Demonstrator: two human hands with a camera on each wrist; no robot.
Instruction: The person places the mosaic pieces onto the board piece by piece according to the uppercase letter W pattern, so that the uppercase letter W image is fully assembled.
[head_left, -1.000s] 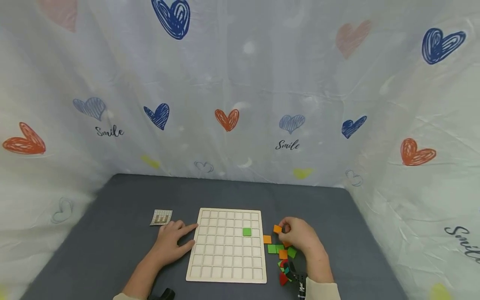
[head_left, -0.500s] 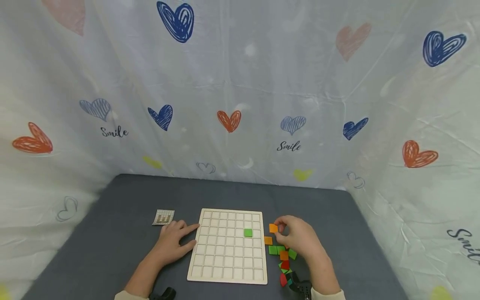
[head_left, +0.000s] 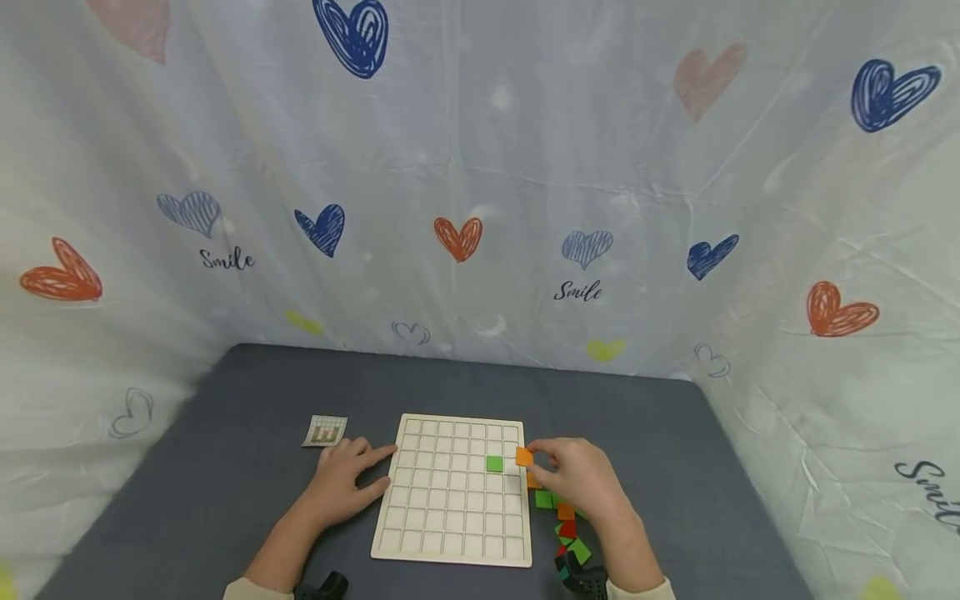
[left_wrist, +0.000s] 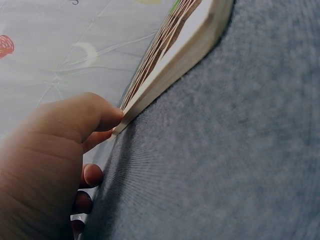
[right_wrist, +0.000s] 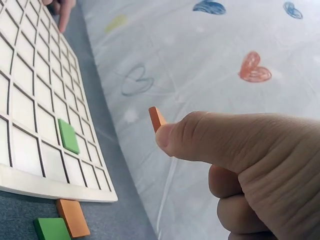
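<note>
A pale wooden grid board [head_left: 450, 560] lies on the table, with one green square tile [head_left: 494, 464] set in a cell near its right side. My left hand [head_left: 339, 487] rests by the board's left edge, thumb and index finger extended and touching it. In the right wrist view an orange tile [right_wrist: 156, 118] is pinched between thumb and fingers of my right hand [head_left: 581, 475]. That hand holds the tile over the board's right edge, raised above the surface.
Loose green [head_left: 544, 499], orange [head_left: 566, 511] and red tiles [head_left: 567, 529] lie right of the board, partly hidden by the right hand and wrist strap. A small printed card [head_left: 326, 431] sits beyond the left hand. A heart-printed curtain [head_left: 480, 183] surrounds the grey table.
My right hand has moved left with the orange tile, from above the loose tiles to the board's right edge. My left hand has stayed at the board.
</note>
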